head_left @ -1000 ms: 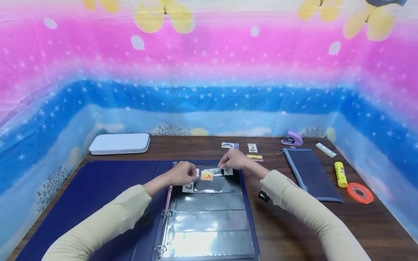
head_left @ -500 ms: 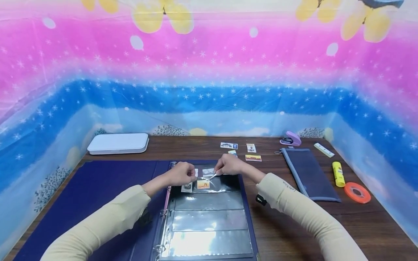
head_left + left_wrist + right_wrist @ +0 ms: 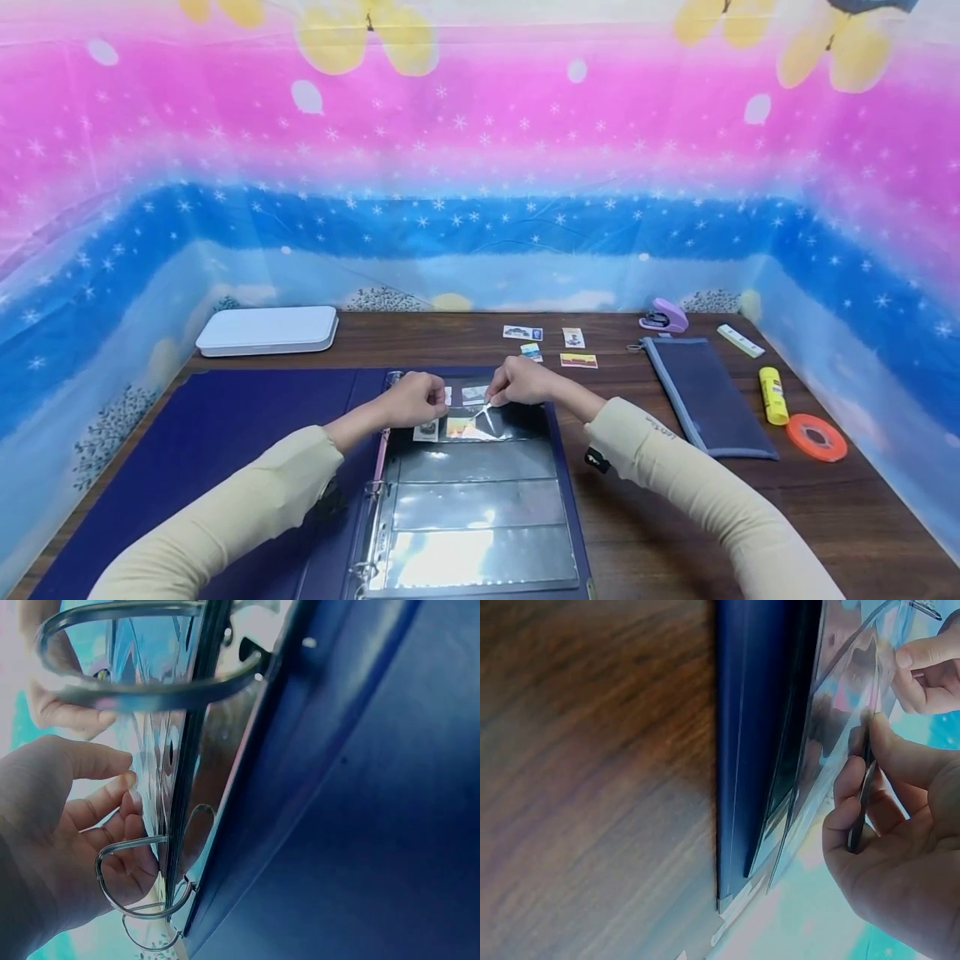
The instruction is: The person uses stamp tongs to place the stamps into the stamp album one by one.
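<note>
My right hand (image 3: 519,381) grips slim metal tweezers (image 3: 483,410), whose dark end runs along the fingers in the right wrist view. The tips overlap a yellow-orange stamp (image 3: 459,428) in the top pocket row of a clear stock page (image 3: 480,462). Thumb and forefinger of my left hand (image 3: 414,399) pinch the clear film at that row's upper edge. Just below those fingers sits a grey stamp (image 3: 426,431) in the same row. Another pale stamp (image 3: 474,395) shows above the pocket edge, between the hands. The page hangs on the metal rings (image 3: 142,877) of a blue binder (image 3: 225,450).
Loose stamps (image 3: 578,361) lie beyond the binder, one blue-and-yellow stamp (image 3: 531,352) close to my right hand. To the right are a mesh zip pouch (image 3: 712,400), glue stick (image 3: 773,396), orange tape roll (image 3: 817,437) and purple stapler (image 3: 664,316). A white case (image 3: 267,330) stands back left.
The yellow-orange stamp has gone down from above the pocket edge into the top row, guided by the tweezers. My right hand has shifted left and slightly lower; my left hand stays nearly still.
</note>
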Available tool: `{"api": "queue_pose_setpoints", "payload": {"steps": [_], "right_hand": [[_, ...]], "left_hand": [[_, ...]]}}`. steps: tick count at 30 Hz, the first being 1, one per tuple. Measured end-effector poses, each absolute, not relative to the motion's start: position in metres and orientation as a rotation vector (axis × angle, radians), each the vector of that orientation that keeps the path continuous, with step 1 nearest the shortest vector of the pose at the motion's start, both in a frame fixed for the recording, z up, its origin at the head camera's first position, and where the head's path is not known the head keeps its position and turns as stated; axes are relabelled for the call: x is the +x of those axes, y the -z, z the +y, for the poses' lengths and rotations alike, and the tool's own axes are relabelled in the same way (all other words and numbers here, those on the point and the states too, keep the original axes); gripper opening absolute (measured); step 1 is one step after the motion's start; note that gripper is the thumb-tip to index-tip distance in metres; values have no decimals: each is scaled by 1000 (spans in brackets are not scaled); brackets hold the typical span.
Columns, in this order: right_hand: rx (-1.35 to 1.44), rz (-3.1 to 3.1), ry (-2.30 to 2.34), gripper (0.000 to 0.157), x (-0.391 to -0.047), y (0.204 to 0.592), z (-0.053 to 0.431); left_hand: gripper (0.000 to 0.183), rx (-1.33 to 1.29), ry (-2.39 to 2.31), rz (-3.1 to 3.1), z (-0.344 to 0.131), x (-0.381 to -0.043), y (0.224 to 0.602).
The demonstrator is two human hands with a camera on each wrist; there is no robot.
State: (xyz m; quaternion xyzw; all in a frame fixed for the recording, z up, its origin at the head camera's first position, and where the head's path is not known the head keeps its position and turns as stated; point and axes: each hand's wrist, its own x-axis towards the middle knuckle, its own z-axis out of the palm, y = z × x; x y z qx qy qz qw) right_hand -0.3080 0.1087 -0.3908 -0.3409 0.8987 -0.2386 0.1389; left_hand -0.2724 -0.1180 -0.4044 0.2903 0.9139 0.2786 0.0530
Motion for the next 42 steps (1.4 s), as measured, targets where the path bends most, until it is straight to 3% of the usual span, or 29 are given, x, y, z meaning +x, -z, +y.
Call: {"api": "queue_pose_setpoints", "payload": {"steps": [13, 23, 42], "right_hand": [[-880, 2743, 721, 15, -324, 377, 154], [-544, 2984, 622, 17, -353, 376, 201], [-322, 2948, 636, 22, -385, 397, 194]], "left_hand": [[8, 865, -686, 2695, -99, -276, 394], [12, 840, -659, 2663, -93, -278, 391], [7, 770, -769, 2589, -92, -278, 394]]}}
